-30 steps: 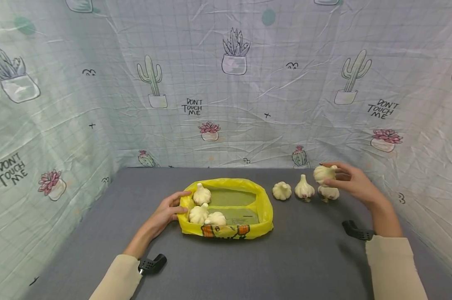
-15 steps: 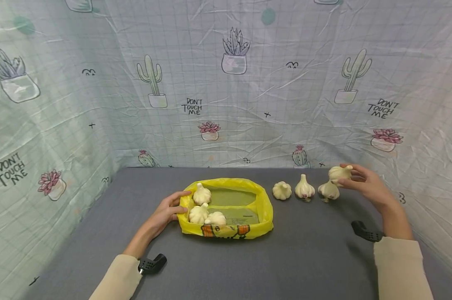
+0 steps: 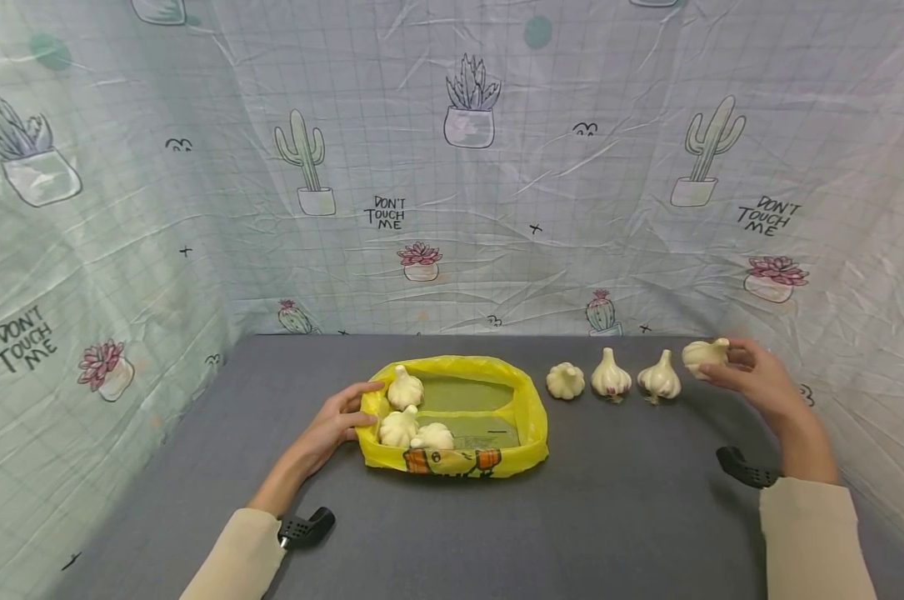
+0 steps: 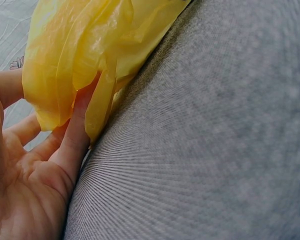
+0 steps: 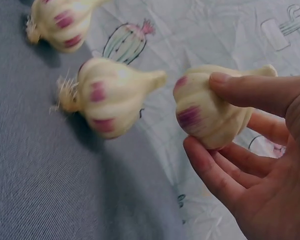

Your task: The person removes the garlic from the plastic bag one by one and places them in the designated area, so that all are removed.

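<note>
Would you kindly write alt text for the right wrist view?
A right hand holds a garlic bulb with purple patches. To the left, two similar bulbs with wispy roots sit on a grey tabletop, one cut off by the frame's top edge; a cactus-printed cloth hangs behind.

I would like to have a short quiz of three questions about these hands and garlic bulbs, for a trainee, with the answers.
1. How many garlic bulbs lie in the yellow plastic bag?
2. True or false: the left hand touches the bag.
3. Choose: beyond which end of the row of three bulbs, as the person sees it, does the right hand hold another bulb? (a) left (b) right

Key: 1. Three. 2. True. 3. (b).
</note>
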A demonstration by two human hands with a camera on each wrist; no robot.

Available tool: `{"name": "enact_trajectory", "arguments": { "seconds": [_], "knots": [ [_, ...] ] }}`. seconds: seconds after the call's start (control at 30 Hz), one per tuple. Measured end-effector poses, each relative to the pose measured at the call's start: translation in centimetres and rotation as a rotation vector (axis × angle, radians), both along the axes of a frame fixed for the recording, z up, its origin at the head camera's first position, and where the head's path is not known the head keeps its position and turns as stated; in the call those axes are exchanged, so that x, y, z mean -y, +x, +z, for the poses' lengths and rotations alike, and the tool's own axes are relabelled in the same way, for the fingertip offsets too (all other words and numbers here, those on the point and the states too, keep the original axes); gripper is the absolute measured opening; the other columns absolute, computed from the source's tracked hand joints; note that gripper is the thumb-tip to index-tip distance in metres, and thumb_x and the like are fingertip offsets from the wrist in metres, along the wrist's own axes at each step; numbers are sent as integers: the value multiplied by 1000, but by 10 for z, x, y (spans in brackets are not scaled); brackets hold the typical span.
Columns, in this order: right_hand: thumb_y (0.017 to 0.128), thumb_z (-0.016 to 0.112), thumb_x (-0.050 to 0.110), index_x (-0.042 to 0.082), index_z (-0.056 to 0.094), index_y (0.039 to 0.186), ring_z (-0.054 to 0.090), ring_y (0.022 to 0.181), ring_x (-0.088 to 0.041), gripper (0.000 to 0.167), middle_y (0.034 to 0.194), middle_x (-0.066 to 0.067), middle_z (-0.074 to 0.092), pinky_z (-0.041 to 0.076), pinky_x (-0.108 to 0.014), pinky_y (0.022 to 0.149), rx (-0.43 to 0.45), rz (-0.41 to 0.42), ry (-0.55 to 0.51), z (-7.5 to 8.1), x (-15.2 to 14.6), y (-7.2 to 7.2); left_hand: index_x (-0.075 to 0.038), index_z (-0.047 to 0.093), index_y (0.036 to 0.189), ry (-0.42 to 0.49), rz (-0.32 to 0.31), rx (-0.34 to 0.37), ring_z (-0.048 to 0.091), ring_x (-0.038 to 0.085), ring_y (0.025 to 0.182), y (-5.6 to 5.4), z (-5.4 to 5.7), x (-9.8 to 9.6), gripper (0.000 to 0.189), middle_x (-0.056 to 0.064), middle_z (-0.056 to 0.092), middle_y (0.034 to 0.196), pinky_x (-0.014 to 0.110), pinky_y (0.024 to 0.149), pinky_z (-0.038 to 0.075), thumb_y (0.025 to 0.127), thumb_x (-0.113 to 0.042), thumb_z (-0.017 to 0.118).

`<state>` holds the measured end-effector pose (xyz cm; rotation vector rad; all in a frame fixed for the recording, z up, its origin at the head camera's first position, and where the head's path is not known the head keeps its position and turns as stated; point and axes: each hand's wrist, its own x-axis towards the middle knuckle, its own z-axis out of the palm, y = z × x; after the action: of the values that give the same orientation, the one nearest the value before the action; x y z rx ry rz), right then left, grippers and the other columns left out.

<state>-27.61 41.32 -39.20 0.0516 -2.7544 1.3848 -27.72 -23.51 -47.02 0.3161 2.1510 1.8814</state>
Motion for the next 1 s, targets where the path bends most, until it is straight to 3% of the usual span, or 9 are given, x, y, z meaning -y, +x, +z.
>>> {"name": "enact_trajectory", "arguments": {
  "seconds": [0.07, 0.13, 0.33, 0.53, 0.83, 1.0],
  "knots": [
    [104, 63, 27, -16, 15, 157, 52, 94, 13, 83, 153, -46, 27, 53, -14, 76, -15, -11, -26, -5, -3, -2, -10, 38, 159, 2, -1, 0, 64, 23, 120, 0, 0, 0, 66, 24, 39, 161, 36, 88, 60, 97, -10, 63],
    [103, 63, 27, -18, 16, 156, 47, 87, 21, 84, 152, -48, 26, 53, -12, 74, -21, -29, -40, -10, -6, -4, -10, 38, 159, 6, -2, 1, 64, 23, 120, -1, -1, 0, 66, 24, 39, 161, 36, 88, 60, 97, -10, 63],
    [103, 64, 28, -20, 20, 154, 53, 77, 18, 83, 149, -52, 28, 55, -15, 70, 20, -81, -2, -29, -19, -11, -11, 39, 159, 5, -1, 5, 63, 24, 122, -1, 0, -1, 65, 23, 39, 162, 37, 88, 60, 98, -10, 62],
    [102, 65, 21, -23, 21, 152, 51, 78, 17, 80, 147, -54, 27, 56, -16, 70, 35, -81, -20, -45, -21, -16, -11, 38, 159, -6, 12, 21, 62, 25, 123, 1, 1, -1, 66, 23, 37, 163, 37, 88, 60, 97, -12, 63],
    [102, 61, 13, -25, 19, 151, 50, 76, 18, 75, 145, -56, 29, 55, -13, 68, 27, -120, -40, -52, -15, -15, -11, 39, 158, -9, 16, 22, 61, 26, 124, 1, 2, -2, 66, 22, 38, 163, 37, 89, 60, 97, -12, 63],
    [102, 62, 17, -21, 24, 152, 49, 75, 17, 74, 145, -54, 30, 53, -13, 67, 53, -119, 41, -48, -13, -16, -10, 39, 158, -11, 15, 14, 61, 26, 125, 2, 2, -1, 65, 22, 37, 163, 36, 89, 60, 97, -11, 62]
  ]
}}
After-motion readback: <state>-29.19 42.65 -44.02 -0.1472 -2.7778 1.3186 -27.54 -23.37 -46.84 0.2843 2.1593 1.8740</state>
